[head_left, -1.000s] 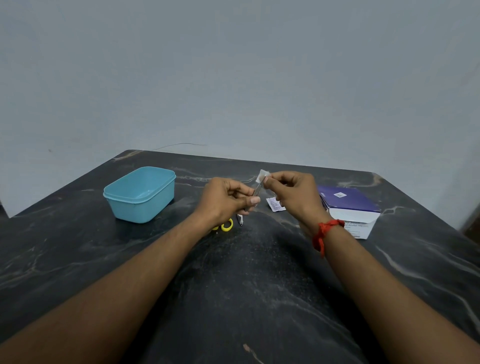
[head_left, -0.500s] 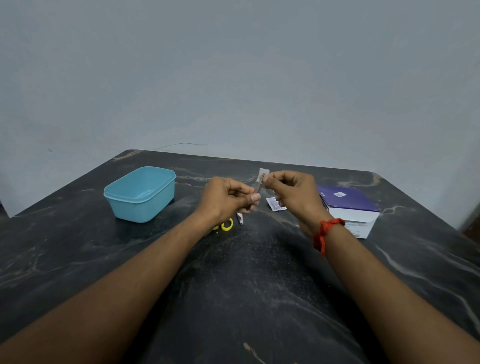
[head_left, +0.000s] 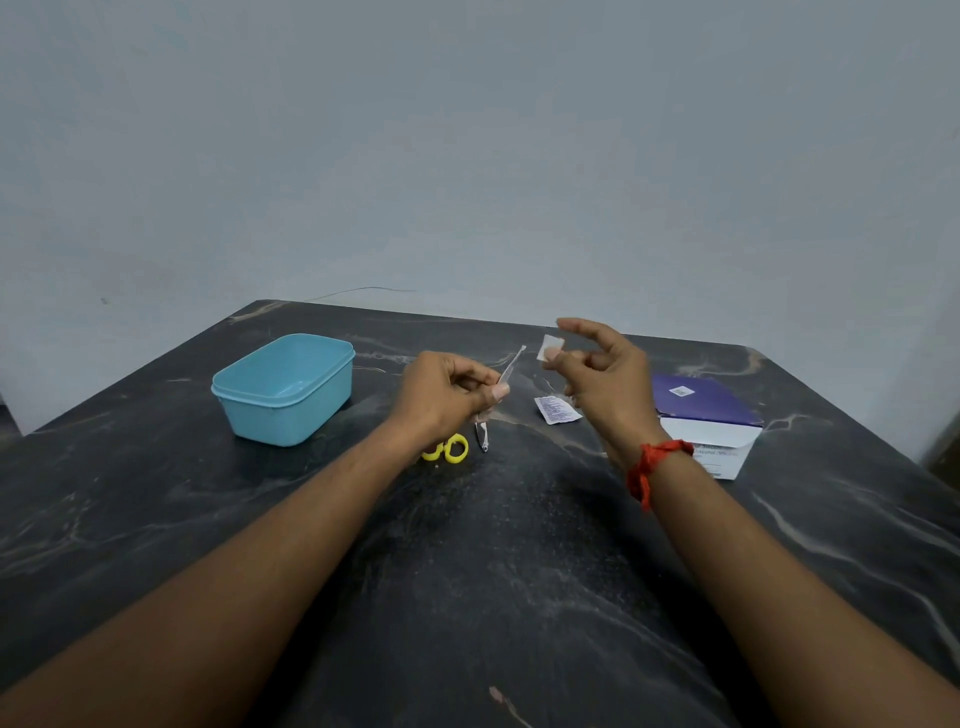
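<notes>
My left hand grips a thin metal tool, like tweezers, whose tip points up and to the right. My right hand hovers just right of that tip. Its thumb and a finger pinch a small white pad, while the other fingers spread upward. The pad is clear of the tool's tip. Both hands are raised above the dark marble table.
A light blue plastic tub stands at the left. Yellow-handled scissors lie under my left hand beside a small metal clipper. A torn white sachet lies in the middle. A purple and white box sits at the right.
My right hand has drawn the white pad off the tool's tip, moving right and opening its other fingers. My left hand has kept the tool nearly still.
</notes>
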